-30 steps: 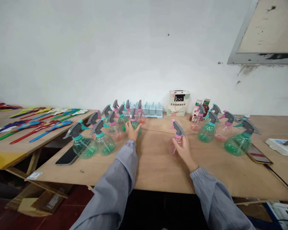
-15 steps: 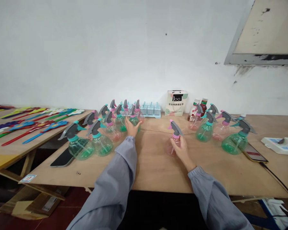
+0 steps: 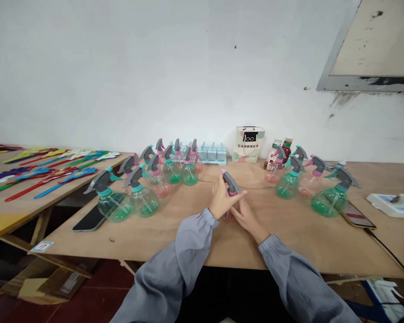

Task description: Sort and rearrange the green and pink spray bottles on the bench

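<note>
While the left hand (image 3: 221, 199) wraps the top of a round, clear pink plastic spray bottle (image 3: 230, 183), the right hand (image 3: 249, 219) has got its lower body, over the brown wooden desk (image 3: 234, 255). Bunch of round green and pink plastic spray bottles (image 3: 144, 202) left of the hands, a few more to the right, printed cream paper bag (image 3: 248, 150) beyond.

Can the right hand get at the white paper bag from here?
Probably, once free: the right hand and left hand are on the pink spray bottle, but no other bottle stands between them and the paper bag, though it may take a stretch.
</note>
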The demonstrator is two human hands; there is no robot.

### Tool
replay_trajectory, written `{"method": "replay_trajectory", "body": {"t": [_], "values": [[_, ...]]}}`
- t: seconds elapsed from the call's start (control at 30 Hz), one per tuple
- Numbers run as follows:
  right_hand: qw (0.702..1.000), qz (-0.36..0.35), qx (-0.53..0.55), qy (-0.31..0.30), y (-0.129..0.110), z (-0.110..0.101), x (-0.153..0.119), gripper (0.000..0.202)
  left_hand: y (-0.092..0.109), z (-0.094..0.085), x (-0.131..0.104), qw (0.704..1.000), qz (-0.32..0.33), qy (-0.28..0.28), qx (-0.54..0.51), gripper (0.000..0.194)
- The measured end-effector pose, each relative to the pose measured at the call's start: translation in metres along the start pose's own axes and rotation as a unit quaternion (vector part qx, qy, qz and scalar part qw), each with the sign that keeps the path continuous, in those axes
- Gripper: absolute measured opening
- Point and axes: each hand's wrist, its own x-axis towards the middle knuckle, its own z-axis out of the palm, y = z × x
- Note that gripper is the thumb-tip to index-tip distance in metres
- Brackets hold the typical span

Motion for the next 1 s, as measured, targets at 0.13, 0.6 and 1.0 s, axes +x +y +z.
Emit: {"method": "replay_trajectory", "body": {"t": [0.13,0.6,1.0], "values": [[0.998,-0.025,-0.045,-0.045,-0.003,-0.007,-0.001,0.074,-0.004,0.001,0.001,0.996,-0.048,0.040,-0.068,0.083],[0.835,0.202,-0.270,0.435,0.091,-0.156,0.029,0.084,-0.012,-0.071,0.026,0.964,-0.146,-0.024,-0.221,0.036],[0.932,0.066,-0.222,0.280,0.075,-0.083,0.002,0.068,-0.014,-0.082,0.021,0.884,-0.287,-0.023,-0.369,0.049]]}}
